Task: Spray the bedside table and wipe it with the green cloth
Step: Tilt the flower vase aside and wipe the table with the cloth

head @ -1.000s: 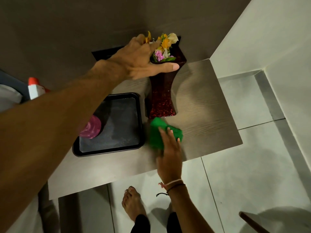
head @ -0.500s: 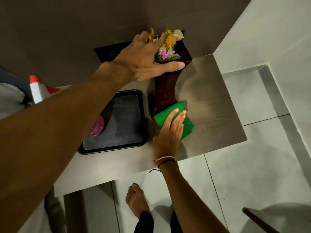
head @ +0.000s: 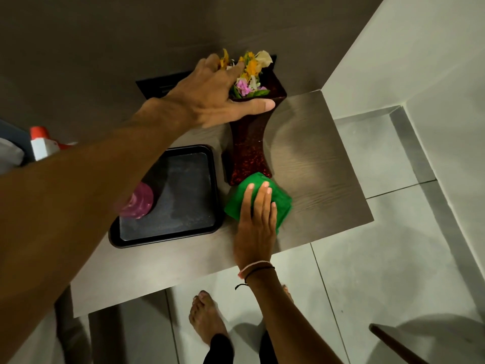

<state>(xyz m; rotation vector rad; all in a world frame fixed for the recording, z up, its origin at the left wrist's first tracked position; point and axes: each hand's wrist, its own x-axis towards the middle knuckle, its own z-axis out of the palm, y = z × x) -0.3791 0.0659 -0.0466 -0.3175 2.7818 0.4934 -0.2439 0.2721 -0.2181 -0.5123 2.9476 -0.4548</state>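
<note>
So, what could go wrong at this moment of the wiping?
1. The green cloth under the right hand touches the foot of the tall vase. A push there might tip it, although the left hand grips its rim.
2. The left fingers rest among the flowers, which could be crushed.
3. A wider stroke may hit the black tray.

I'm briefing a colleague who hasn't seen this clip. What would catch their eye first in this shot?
First, the tall dark red glittery vase of orange, pink and white flowers at the back of the grey wood-grain bedside table, gripped at its rim by the left hand. Just in front of its base, the right hand presses the bright green cloth flat on the tabletop. To the left sits a black rectangular tray.
</note>
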